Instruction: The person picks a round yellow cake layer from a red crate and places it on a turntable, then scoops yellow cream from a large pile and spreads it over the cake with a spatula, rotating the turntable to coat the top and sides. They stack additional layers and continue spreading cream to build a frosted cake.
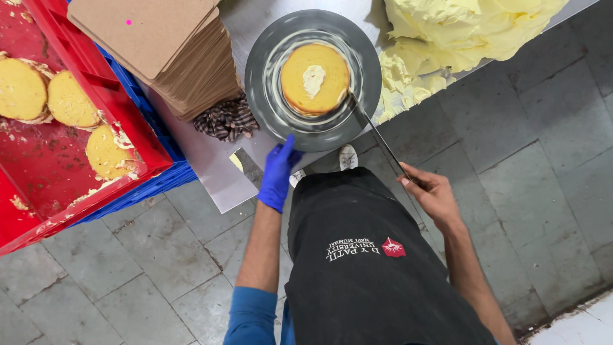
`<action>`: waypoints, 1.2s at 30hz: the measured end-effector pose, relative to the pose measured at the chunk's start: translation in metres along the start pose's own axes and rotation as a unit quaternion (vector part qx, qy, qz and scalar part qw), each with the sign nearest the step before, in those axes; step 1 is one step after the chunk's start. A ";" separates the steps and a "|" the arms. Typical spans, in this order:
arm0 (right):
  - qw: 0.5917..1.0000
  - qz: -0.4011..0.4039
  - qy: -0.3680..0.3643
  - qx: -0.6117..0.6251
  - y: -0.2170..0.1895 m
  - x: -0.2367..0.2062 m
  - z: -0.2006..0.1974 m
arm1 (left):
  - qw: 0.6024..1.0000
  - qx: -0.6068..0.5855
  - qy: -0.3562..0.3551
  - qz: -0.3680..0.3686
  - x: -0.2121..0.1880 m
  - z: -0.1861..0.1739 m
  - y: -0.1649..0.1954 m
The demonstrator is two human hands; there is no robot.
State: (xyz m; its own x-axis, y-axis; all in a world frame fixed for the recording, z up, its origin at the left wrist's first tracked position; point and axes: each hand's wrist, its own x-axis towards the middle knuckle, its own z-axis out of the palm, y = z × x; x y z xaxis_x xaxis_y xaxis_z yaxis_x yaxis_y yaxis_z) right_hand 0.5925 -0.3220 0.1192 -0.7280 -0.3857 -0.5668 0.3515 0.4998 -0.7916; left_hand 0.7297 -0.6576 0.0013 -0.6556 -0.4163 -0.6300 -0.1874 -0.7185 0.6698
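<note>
Light is bright and even, coming from above, with no hard glare. The steel table (211, 172) gives a soft grey sheen, and the round turntable (262, 76) shows pale streaks smeared in rings, a sign of motion blur on its surface. A shadow falls beside the stack of brown boards (166, 45) onto the checked cloth (227, 119). The floor tiles (543, 147) look flat and dull. Focus is sharp across the middle; straight lines bow slightly towards the edges, and the corners are a little softer.
</note>
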 end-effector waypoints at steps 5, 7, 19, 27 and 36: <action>1.000 -0.010 -0.007 -0.013 0.003 -0.003 -0.005 | 0.998 -0.029 0.054 0.007 0.010 -0.016 0.008; 1.000 0.007 -0.012 0.010 0.001 -0.007 -0.012 | 0.997 -0.046 0.051 0.019 0.013 -0.019 0.010; 0.972 -0.223 0.066 -0.019 -0.063 0.000 0.016 | 0.995 -0.012 0.094 0.035 0.024 -0.026 0.038; 0.938 -0.261 0.121 -0.191 -0.033 0.004 0.033 | 0.988 0.004 0.121 0.097 0.035 -0.026 0.018; 0.987 -0.134 0.086 -0.010 -0.034 0.010 0.039 | 0.768 0.365 0.229 0.474 0.006 0.030 0.057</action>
State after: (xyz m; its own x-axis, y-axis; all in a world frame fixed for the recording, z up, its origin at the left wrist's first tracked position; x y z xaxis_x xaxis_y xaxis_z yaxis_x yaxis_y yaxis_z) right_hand 0.5962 -0.3735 0.1318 -0.8831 -0.3695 -0.2891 0.1225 0.4133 -0.9023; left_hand 0.6937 -0.6842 0.0474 -0.4558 -0.8317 0.3171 -0.2539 0.4629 0.8493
